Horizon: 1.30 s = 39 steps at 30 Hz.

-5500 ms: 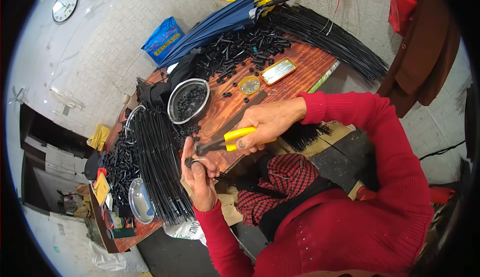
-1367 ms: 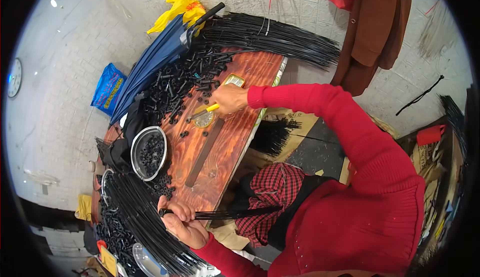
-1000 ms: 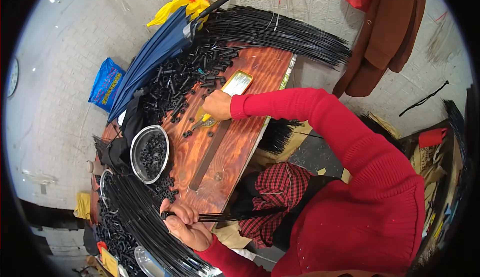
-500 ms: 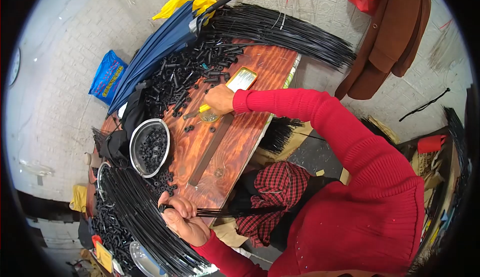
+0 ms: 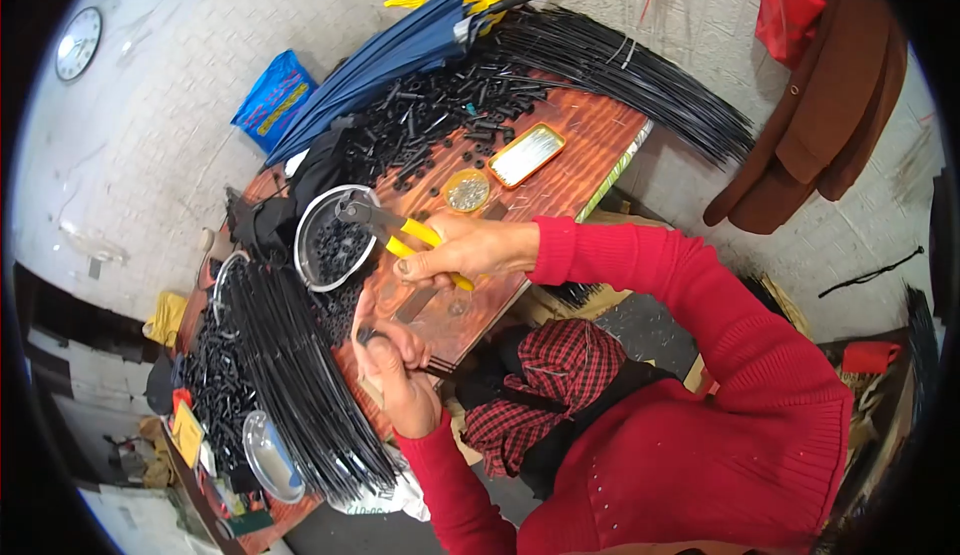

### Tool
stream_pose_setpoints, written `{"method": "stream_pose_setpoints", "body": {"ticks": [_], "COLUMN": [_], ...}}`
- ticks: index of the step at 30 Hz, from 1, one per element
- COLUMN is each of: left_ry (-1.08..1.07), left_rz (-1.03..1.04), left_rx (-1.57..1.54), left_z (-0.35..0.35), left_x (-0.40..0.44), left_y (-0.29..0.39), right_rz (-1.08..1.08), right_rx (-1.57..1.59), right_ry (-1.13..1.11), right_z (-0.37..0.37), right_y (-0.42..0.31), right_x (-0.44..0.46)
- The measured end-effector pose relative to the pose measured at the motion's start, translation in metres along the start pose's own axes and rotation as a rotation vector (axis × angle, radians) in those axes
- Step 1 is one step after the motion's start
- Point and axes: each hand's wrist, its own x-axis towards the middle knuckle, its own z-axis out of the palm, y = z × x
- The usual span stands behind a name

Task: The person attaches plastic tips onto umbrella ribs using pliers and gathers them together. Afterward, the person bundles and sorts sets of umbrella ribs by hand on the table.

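Note:
Yellow-handled pliers (image 5: 415,237) are gripped in my right hand (image 5: 470,252), their dark jaws pointing left over the oval metal-rimmed bowl (image 5: 301,247) of small black parts. Below and to the left, my left hand (image 5: 395,360) pinches the end of several thin black rods (image 5: 440,364) with a small black piece at their tip. The rods run right toward the checked red cloth (image 5: 572,360) on my lap. Behind my right hand, a round yellow dish (image 5: 467,192) holds small metal bits, and a yellow-rimmed tray (image 5: 527,156) holds thin silvery pins.
Left of my left hand lies a large bundle of black rods (image 5: 300,375). Loose black tubes (image 5: 410,120) and a folded blue umbrella (image 5: 375,67) lie at the table's back, beside another rod bundle (image 5: 630,75). A clear oval lid (image 5: 272,455) lies at the left.
My right hand with the pliers has come away from the round dish toward my left hand, the jaws now raised. My left hand still pinches the rods. The camera view has shifted.

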Motion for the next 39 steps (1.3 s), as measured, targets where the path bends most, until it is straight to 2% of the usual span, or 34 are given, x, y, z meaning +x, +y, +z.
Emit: {"method": "stream_pose_setpoints", "body": {"ticks": [5,10,14,17,18,21,25,30,34,37,39], "left_ry": [-0.016,0.048,0.060,0.068,0.077,0.098,0.134,0.109,0.063,0.047,0.041], "left_rz": [0.013,0.005,-0.010,-0.022,-0.031,-0.025,-0.012,-0.026,-0.036,-0.033,-0.017], "left_rx": [0.013,-0.016,-0.023,-0.031,-0.041,-0.045,-0.042,-0.055,-0.036,-0.009,0.022], "left_z": [0.007,0.008,0.001,0.001,0.001,0.001,0.006,0.010,0.008,0.005,0.002], "left_x": [-0.016,-0.030,-0.033,-0.036,-0.036,-0.038,-0.041,-0.043,-0.042,-0.042,-0.042], "left_y": [0.009,0.015,0.014,0.013,0.013,0.013,0.015,0.018,0.019,0.015,0.012], "right_rz": [-0.039,-0.196,-0.212,-0.359,-0.364,-0.438,-0.482,-0.509,-0.676,-0.863,-0.856], "right_rx": [-0.084,0.001,-0.047,-0.093,-0.095,-0.694,-0.820,-0.778,-0.731,-0.842,-0.885], "right_ry": [0.002,-0.073,0.022,0.198,0.195,0.467,0.517,0.416,0.295,0.245,0.219], "right_z": [0.038,0.065,0.074,0.081,0.082,0.082,0.086,0.077,0.070,0.069,0.069], "right_y": [-0.010,-0.008,-0.002,0.007,0.005,-0.001,-0.008,-0.011,-0.020,-0.026,-0.030], "right_x": [-0.018,-0.027,-0.034,-0.035,-0.037,-0.047,-0.053,-0.053,-0.054,-0.054,-0.057]}}
